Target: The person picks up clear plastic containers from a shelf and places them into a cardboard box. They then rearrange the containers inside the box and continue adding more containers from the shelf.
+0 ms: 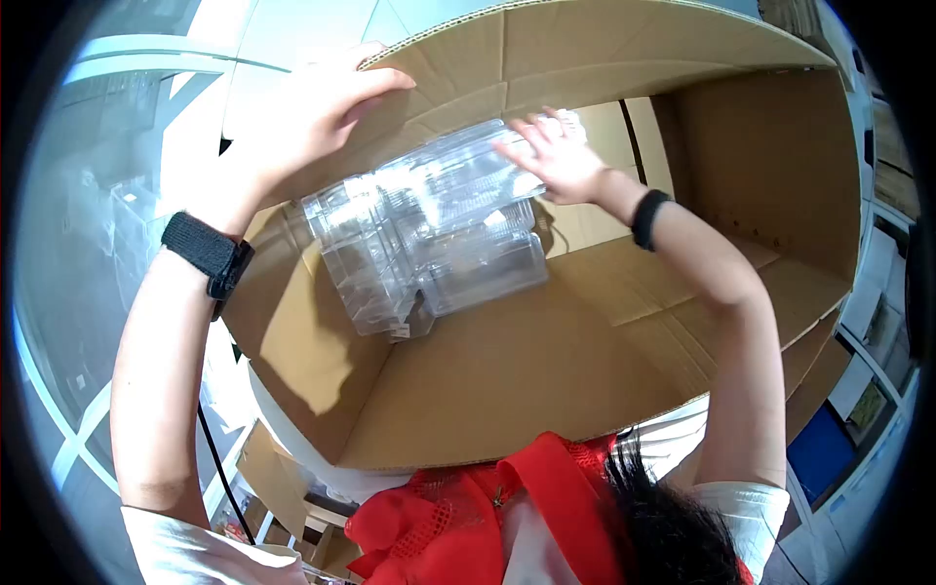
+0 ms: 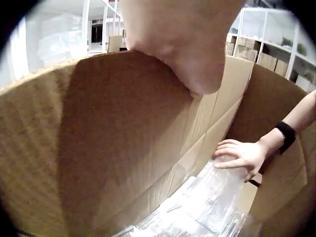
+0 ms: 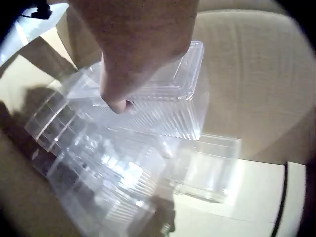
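A large brown cardboard box [image 1: 546,390] lies in front of me with its mouth facing me. My left hand [image 1: 317,117] grips its top edge at the left, part of the fingers hidden behind the wall. Inside, several clear plastic containers [image 1: 468,185] with ribbed sides lie piled toward the left. My right hand [image 1: 561,164] reaches in and rests on the end of the uppermost plastic container [image 3: 168,108], fingers spread and fairly straight. In the right wrist view its thumb lies against the ribbed side, while the other fingers are hidden.
The box's right wall [image 1: 760,156] stands beyond my right forearm. A dark gap runs between the pale panels [image 1: 609,146] at its bottom. Shelves [image 2: 276,54] with cardboard boxes stand behind, and a glass partition [image 1: 88,244] is at the left.
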Demonstrator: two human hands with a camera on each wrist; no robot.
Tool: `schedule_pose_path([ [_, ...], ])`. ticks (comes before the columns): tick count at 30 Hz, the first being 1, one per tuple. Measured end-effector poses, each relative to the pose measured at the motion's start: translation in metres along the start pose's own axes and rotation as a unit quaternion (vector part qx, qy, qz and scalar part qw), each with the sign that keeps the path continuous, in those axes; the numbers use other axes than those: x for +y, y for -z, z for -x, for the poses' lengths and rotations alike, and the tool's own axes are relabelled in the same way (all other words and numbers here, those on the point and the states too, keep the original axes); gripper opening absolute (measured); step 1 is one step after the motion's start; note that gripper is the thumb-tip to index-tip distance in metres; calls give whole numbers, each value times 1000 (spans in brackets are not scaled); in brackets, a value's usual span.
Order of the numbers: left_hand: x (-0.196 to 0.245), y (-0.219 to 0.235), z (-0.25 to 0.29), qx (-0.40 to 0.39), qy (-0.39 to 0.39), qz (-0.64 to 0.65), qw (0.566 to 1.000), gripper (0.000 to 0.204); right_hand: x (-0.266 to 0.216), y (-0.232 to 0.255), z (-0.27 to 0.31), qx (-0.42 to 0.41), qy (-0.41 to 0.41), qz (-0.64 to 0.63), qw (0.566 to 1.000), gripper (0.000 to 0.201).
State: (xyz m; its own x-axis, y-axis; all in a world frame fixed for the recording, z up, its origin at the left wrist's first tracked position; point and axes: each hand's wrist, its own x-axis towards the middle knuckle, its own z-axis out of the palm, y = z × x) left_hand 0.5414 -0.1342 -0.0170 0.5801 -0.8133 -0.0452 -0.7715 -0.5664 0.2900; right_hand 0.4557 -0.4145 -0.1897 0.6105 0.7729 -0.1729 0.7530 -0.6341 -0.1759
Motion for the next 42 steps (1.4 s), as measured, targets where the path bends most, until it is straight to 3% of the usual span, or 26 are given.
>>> schedule_pose_path([
  [1,-1,-2,1,5,-5,-1,1000,32,-14,1,-20,-1,14,-13,1000,97],
  [2,-2,-3,1,10,-9,-3,1000,31,-29,7,-40,-56,17,1,998,88],
  [5,7,2,0,3,-4,-9,1000,31,-56,-30,-80,12,14,24,1000,74],
  [6,5,2,0,4,-8,-5,1000,30,-63,-24,-85,-27,1,38,999,68],
  [11,-5,-1,-2,7,5,13,1000,31,-74,-43,-82,6,-54,31,998,70],
  [14,-11,-8,1,49,-30,-7,998,28,-81,-45,-79,-12,-88,22,996,71],
  [15,-6,-1,0,17,-9,-3,1000,27,-83,-42,-84,-11,-93,19,995,72],
  [16,-16,-23,9,135,-31,64,988,26,-84,-36,-84,-26,-99,10,995,73],
  [18,-3,-1,4,77,-15,55,995,27,-85,-25,-87,-62,-107,6,992,75],
  [20,-9,-7,6,100,-41,42,993,29,-89,-6,-93,-132,-123,-13,983,75],
  [21,0,3,5,36,-2,13,999,29,-90,8,-93,-179,-134,-37,974,76],
  [22,4,-2,13,78,-13,4,997,29,-94,22,-89,-182,-145,-48,971,79],
  [23,11,-2,10,12,3,-21,1000,28,-98,35,-82,-185,-160,-59,968,82],
  [25,12,-6,10,-13,6,-47,999,21,-89,47,-72,-194,-128,-121,965,82],
  [26,10,-21,11,29,-8,-44,999,21,-86,65,-60,-222,-105,-147,958,80],
  [27,22,-18,11,-4,39,-45,998,24,-85,88,-44,-250,-82,-171,949,79],
  [28,30,-29,10,29,82,-26,996,28,-86,107,-24,-242,-65,-192,949,74],
  [29,48,-12,18,-19,116,-67,991,33,-83,112,2,-225,-34,-191,955,73],
  [30,57,-6,30,19,114,-76,990,41,-99,162,23,-258,-8,-197,946,74],
  [31,65,1,43,30,118,-52,991,48,-104,183,34,-346,-23,-184,920,74],
  [32,75,16,62,36,108,-13,993,49,-111,193,63,-301,-15,-238,924,74],
  [34,94,52,113,69,81,49,993,48,-132,209,107,-298,-7,-277,914,75],
  [35,104,68,147,96,64,69,991,46,-147,213,119,-338,-10,-261,904,76],
  [37,119,89,215,108,131,111,979,42,-157,177,145,-296,73,-258,917,58],
  [40,139,106,328,187,226,121,948,36,-191,153,151,-238,-152,-73,956,34],
  [42,158,114,395,261,305,92,911,32,-195,151,157,-160,-87,-43,982,24],
])
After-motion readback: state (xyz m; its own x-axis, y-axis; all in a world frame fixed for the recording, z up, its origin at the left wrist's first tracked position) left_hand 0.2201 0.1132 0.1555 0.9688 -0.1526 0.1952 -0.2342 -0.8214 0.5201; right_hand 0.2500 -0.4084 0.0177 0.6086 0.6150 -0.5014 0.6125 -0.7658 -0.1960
